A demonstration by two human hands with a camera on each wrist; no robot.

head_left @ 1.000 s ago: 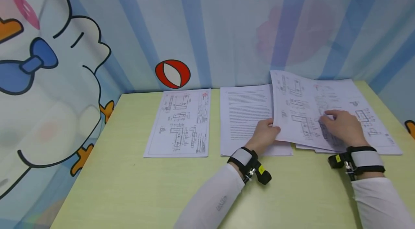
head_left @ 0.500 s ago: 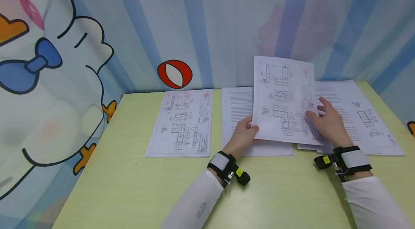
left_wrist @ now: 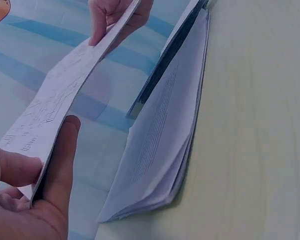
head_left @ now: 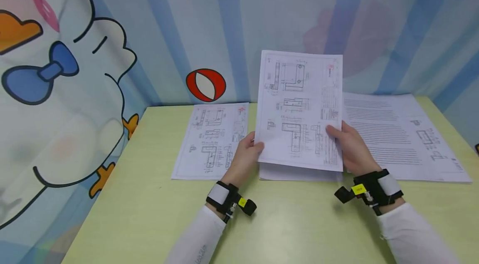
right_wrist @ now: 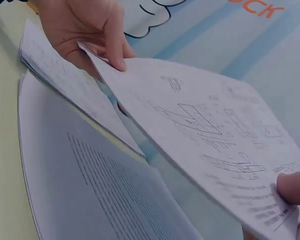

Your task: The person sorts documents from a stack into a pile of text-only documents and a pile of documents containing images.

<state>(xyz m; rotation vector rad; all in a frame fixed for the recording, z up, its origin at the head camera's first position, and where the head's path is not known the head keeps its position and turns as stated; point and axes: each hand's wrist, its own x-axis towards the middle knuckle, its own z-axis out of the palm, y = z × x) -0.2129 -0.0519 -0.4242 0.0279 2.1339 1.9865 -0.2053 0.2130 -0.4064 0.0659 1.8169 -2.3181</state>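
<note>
Both hands hold sheets of paper printed with technical drawings [head_left: 299,110], raised above the table and tilted up. My left hand [head_left: 243,158] pinches the left edge low down, thumb on the printed face and fingers behind, as the left wrist view shows. At the right edge, my right hand [head_left: 353,147] grips with its thumb on the front; its other fingers are mostly behind the paper. Beneath them lies a stack of text pages [left_wrist: 159,135], largely hidden in the head view. How many sheets are held is unclear.
A stack of drawing sheets [head_left: 209,139] lies to the left, partly behind my left hand. On the right is another stack of papers [head_left: 396,139] bearing text and small drawings. The pale yellow table [head_left: 292,222] meets a printed blue curtain [head_left: 232,27] behind.
The drawing sheets have been lifted off the right-hand papers and carried left and up, over the middle stack. My right hand has moved left from the sheets' face to grip their right edge.
</note>
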